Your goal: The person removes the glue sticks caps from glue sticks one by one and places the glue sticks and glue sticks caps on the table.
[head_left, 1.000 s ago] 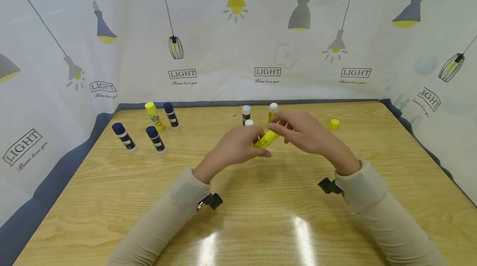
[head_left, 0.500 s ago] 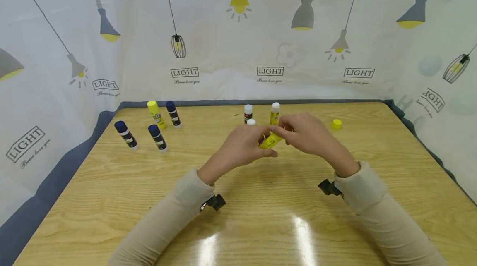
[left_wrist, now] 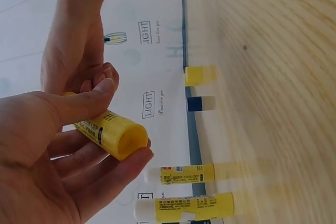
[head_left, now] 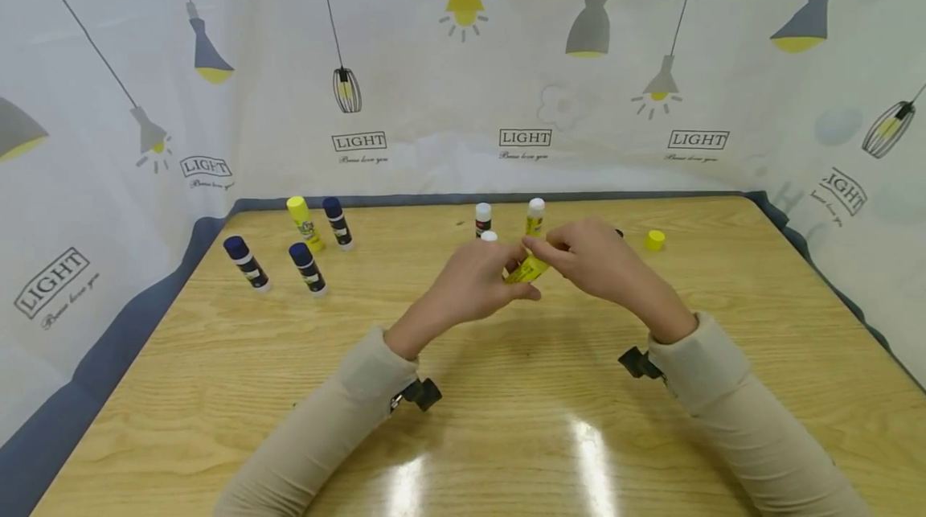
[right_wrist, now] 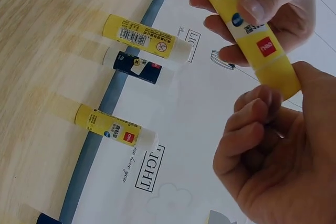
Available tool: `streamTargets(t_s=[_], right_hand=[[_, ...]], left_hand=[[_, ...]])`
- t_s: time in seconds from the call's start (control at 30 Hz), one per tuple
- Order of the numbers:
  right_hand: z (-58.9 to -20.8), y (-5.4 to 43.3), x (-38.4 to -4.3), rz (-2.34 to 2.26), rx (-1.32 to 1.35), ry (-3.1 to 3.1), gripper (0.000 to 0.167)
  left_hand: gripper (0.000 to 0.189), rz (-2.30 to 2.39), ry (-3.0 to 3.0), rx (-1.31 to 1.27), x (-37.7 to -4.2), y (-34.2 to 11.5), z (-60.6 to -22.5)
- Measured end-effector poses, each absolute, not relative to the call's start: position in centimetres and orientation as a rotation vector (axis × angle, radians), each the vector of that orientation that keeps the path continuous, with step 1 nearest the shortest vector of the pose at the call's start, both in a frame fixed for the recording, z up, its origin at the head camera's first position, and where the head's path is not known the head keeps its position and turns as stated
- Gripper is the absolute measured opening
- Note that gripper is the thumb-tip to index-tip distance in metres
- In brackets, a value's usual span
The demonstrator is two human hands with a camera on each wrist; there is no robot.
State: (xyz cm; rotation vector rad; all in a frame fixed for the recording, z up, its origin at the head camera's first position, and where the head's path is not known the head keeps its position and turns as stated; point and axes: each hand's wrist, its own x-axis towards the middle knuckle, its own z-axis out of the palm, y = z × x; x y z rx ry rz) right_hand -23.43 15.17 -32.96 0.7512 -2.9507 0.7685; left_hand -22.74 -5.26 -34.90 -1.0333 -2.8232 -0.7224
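Observation:
My left hand (head_left: 473,280) grips a yellow glue stick (left_wrist: 107,129) round its barrel, held tilted above the table. In the left wrist view its hollow end faces the camera. At the stick's other end, my right hand (head_left: 596,260) pinches the plain yellow cap (right_wrist: 277,78) between thumb and fingers, as the right wrist view shows. A thin seam separates this cap from the labelled barrel. Just beyond the hands stand white-capped glue sticks: a yellow one (head_left: 535,215), a dark-labelled one (head_left: 483,215) and another partly hidden behind my left hand, its white cap (head_left: 489,236) showing.
At the back left stand several more glue sticks, among them a yellow one (head_left: 305,223) and a navy-capped one (head_left: 246,263). A loose yellow cap (head_left: 654,240) lies right of my right hand. Beside it is a small navy cap (left_wrist: 194,103). A printed cloth (head_left: 434,83) surrounds the table.
The head view has shifted slightly. My left hand has come a little closer to my right, and less of the yellow glue stick shows between them. Both hands keep their hold.

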Motion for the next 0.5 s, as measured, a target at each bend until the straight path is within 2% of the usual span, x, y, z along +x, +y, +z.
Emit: streamTargets(t_s=[0.2,0.5], right_hand=[[-32.83,15.13,-23.31,0.812,0.800,-2.865,0.056],[-32.57,15.40,-23.41,0.751,0.898,-2.853,0.047]], left_hand=[[0.028,-0.831,-2.816,-1.097,-22.78,-5.40,-34.52],[0.030,-1.000,-2.850,-1.197,-23.26,-5.98,-34.60]])
